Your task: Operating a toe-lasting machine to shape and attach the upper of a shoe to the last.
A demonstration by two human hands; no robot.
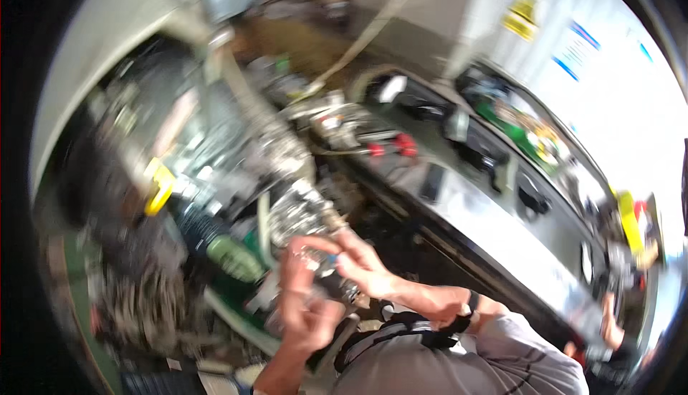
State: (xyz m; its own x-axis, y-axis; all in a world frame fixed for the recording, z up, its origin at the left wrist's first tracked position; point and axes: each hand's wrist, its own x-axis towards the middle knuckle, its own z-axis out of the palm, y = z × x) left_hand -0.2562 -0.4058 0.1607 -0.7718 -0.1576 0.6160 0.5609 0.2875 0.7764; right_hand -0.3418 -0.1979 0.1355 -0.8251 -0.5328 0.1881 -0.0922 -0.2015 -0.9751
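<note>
In front of my body, my left hand (304,312) curls around a clear, shiny plastic piece that looks like a bottle (328,280); motion smears its outline. Close against it is my right hand (364,265), its thumb and fingers pinched at a small blue spot, perhaps the bottle's cap (332,259). The fingers hide part of the piece. Just left of my hands lies a large dark bottle with a green label (235,257). A bright yellow piece (159,187) sits at its far end. Crumpled clear plastic (294,209) is piled just beyond my fingers.
A mixed heap of plastic waste (143,295) fills the left side. To the right runs a long metal-edged belt (494,227) carrying scattered dark items, with red-handled tools (405,144) at its near corner. Another person's arm (610,323) shows at the lower right.
</note>
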